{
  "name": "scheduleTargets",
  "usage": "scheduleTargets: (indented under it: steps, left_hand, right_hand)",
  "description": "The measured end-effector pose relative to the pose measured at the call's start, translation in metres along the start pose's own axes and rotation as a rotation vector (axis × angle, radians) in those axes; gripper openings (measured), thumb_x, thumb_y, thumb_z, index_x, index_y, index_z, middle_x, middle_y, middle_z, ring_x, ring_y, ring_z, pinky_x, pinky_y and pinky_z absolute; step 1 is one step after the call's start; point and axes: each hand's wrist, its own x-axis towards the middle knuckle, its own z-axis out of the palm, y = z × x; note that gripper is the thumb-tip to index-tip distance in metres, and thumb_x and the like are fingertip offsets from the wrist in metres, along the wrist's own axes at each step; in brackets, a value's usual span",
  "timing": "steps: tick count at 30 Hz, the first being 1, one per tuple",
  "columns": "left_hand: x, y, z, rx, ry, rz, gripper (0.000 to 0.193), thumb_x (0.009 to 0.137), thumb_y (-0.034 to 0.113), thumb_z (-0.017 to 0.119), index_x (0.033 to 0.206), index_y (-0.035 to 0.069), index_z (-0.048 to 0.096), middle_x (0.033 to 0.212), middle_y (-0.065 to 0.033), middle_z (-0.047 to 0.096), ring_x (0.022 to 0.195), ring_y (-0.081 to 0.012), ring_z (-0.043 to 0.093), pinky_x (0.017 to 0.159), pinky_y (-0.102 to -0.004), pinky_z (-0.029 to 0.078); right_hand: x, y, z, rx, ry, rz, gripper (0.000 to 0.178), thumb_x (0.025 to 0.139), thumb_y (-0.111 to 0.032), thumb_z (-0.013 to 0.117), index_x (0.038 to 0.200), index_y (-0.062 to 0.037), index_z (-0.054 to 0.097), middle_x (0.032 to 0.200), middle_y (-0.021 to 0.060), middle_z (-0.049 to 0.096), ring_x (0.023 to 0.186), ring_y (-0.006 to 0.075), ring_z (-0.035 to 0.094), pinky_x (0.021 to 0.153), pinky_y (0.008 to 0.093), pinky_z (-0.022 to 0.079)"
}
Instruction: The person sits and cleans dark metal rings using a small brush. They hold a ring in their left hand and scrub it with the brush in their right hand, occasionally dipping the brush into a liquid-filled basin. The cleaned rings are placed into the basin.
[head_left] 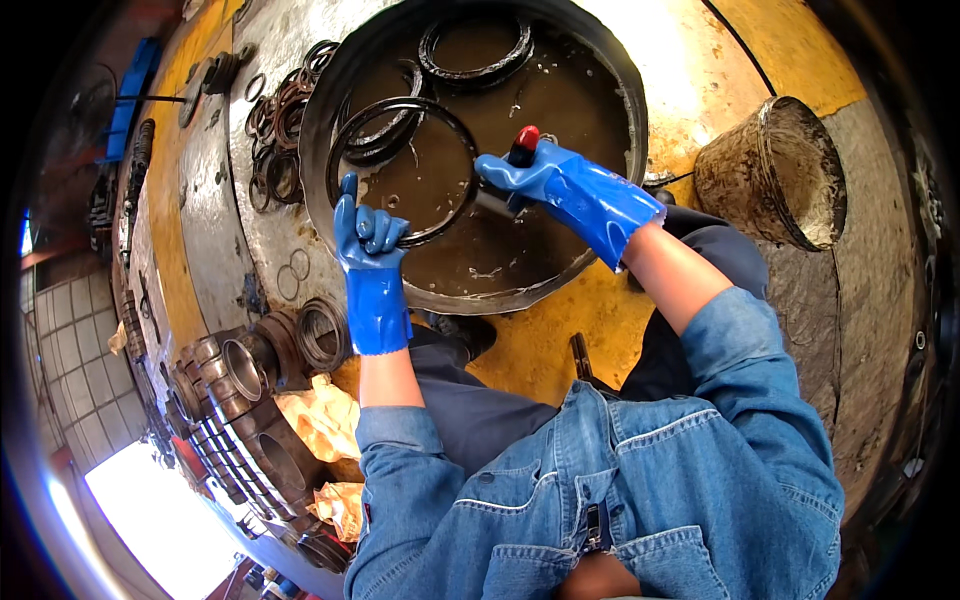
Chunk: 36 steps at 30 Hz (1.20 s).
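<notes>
In blue rubber gloves, both my hands are over a wide round basin (500,299) of murky brown liquid. My left hand (370,235) grips a large thin black ring (472,150) at its lower edge, with the index finger pointing up. The ring is tilted up above the liquid. My right hand (545,180) is closed round a tool with a black and red handle (527,138), near the ring's right side. The glove mostly hides the tool's working end, so I cannot tell its kind. Other dark wet rings (476,76) lie in the basin.
Left of the basin are piled rings (290,120) and two thin loose rings (288,282). Metal cylindrical parts (250,365) and crumpled orange-tan wrapping (320,415) stand at lower left. A dirty bucket (735,165) lies tipped at right. My legs are close to the basin's near edge.
</notes>
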Motion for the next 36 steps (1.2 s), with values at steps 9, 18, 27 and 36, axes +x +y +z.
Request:
scheduleTargets:
  steps: [9, 18, 27, 36]
  left_hand:
    - [0.014, -0.016, 0.023, 1.332, 0.632, 0.059, 0.057, 0.089, 0.011, 0.082, 0.141, -0.004, 0.062, 0.122, -0.0167, 0.075, 0.105, -0.0234, 0.074, 0.087, -0.0354, 0.061]
    - [0.004, -0.064, 0.091, 2.189, -0.085, 0.082, 0.057, 0.082, 0.020, 0.083, 0.137, 0.015, 0.067, 0.104, -0.0163, 0.077, 0.103, -0.0373, 0.075, 0.090, -0.0469, 0.060]
    - [0.004, -0.034, 0.072, 1.018, 0.535, -0.298, 0.029, 0.098, 0.010, 0.072, 0.127, 0.004, 0.070, 0.094, -0.0086, 0.078, 0.069, -0.0091, 0.063, 0.062, -0.0230, 0.048]
    - [-0.002, -0.028, 0.056, 0.657, 0.596, -0.292, 0.022, 0.103, 0.016, 0.070, 0.124, 0.011, 0.070, 0.087, -0.0060, 0.075, 0.054, -0.0046, 0.044, 0.049, -0.0223, 0.030]
  right_hand:
    - [0.009, 0.006, 0.000, -0.342, 0.175, -0.281, 0.037, 0.095, -0.047, 0.073, 0.103, -0.0116, 0.079, 0.098, 0.0144, 0.078, 0.093, 0.0328, 0.075, 0.085, 0.0435, 0.058]
    - [0.021, -0.006, 0.029, -1.168, 0.069, -0.344, 0.026, 0.089, -0.022, 0.073, 0.113, -0.0148, 0.079, 0.106, 0.0074, 0.080, 0.102, 0.0318, 0.078, 0.081, 0.0481, 0.063]
    - [0.031, 0.028, -0.002, -0.216, 0.428, -0.032, 0.023, 0.089, -0.034, 0.073, 0.094, -0.0126, 0.078, 0.094, 0.0148, 0.078, 0.090, 0.0362, 0.075, 0.083, 0.0427, 0.060]
    - [0.001, -0.019, 0.033, -0.075, 0.242, -0.978, 0.022, 0.097, -0.027, 0.075, 0.115, -0.0154, 0.081, 0.109, 0.0111, 0.080, 0.099, 0.0312, 0.077, 0.087, 0.0396, 0.063]
